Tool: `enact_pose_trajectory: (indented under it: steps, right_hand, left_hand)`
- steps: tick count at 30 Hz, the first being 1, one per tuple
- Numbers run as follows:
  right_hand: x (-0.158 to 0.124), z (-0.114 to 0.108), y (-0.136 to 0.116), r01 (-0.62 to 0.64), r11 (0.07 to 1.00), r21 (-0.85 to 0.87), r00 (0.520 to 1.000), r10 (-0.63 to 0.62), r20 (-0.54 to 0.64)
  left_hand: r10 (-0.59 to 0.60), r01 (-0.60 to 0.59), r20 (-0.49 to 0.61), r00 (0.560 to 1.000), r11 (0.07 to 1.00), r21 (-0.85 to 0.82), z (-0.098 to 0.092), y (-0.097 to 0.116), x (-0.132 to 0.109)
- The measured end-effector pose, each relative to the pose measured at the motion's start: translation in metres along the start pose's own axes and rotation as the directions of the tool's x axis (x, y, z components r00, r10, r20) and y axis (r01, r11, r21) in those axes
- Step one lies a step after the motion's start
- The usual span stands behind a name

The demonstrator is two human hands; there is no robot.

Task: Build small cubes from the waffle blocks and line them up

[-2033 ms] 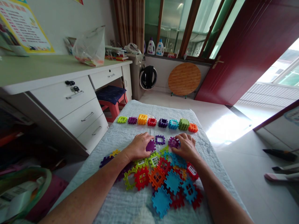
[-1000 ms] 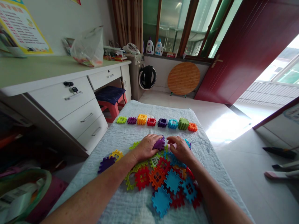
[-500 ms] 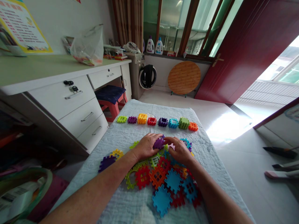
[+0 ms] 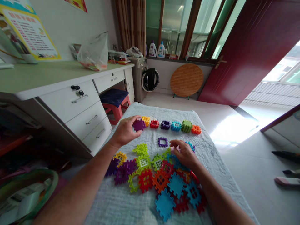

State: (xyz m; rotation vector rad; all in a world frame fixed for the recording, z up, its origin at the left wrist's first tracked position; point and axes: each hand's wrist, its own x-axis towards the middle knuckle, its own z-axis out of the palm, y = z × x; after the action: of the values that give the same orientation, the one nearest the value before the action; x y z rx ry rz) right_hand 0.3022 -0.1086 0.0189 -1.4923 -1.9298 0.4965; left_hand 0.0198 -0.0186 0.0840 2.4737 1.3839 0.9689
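Note:
My left hand (image 4: pixel 125 132) grips a purple toothed square tile (image 4: pixel 139 125) between thumb and fingers, at the left part of a row of small block cubes. It hides the left end of the row. My right hand (image 4: pixel 184 151) hovers over the right side of a pile of loose tiles, fingers loosely bent and apart, with nothing visible in them. Beside its fingertips, a purple frame tile (image 4: pixel 162 142) lies alone on the cloth. The pile includes a green window tile (image 4: pixel 143 162), a red tile (image 4: pixel 145 181) and a blue tile (image 4: pixel 165 204).
A pale blue cloth (image 4: pixel 112 200) covers the table. Along the row stand a yellow cube (image 4: pixel 145 121), a red cube (image 4: pixel 154 124), a green cube (image 4: pixel 186 126) and an orange cube (image 4: pixel 196 129). A desk (image 4: pixel 58 73) and a stool (image 4: pixel 114 97) are on the left.
My left hand has moved left and away from me, to the row, carrying the purple tile. My hands are now apart, and the purple frame tile is uncovered on the cloth.

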Motion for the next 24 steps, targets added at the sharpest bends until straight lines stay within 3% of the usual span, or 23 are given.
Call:
enact_pose_trajectory:
  steps: [4, 9, 15, 24]
  right_hand:
    - [-0.001, -0.001, -0.002, 0.008, 1.000, -0.014, 1.000, -0.008, 0.009]
    - [-0.001, 0.000, 0.001, 0.000, 1.000, -0.018, 1.000, 0.000, 0.012]
    - [-0.001, 0.000, 0.005, -0.034, 0.999, -0.028, 0.999, 0.035, 0.018]
    - [0.000, -0.001, 0.001, -0.009, 0.999, -0.043, 0.999, 0.010, 0.031]
  left_hand:
    - [-0.086, 0.082, 0.072, 0.994, 0.995, 0.062, -0.005, -0.049, 0.021]
    - [-0.094, 0.052, 0.275, 0.957, 0.986, 0.155, 0.019, -0.091, 0.047]
    - [-0.076, 0.012, 0.383, 0.921, 0.986, 0.167, 0.038, -0.104, 0.065]
    - [-0.104, 0.037, 0.524, 0.845, 0.990, 0.137, 0.040, -0.109, 0.076]
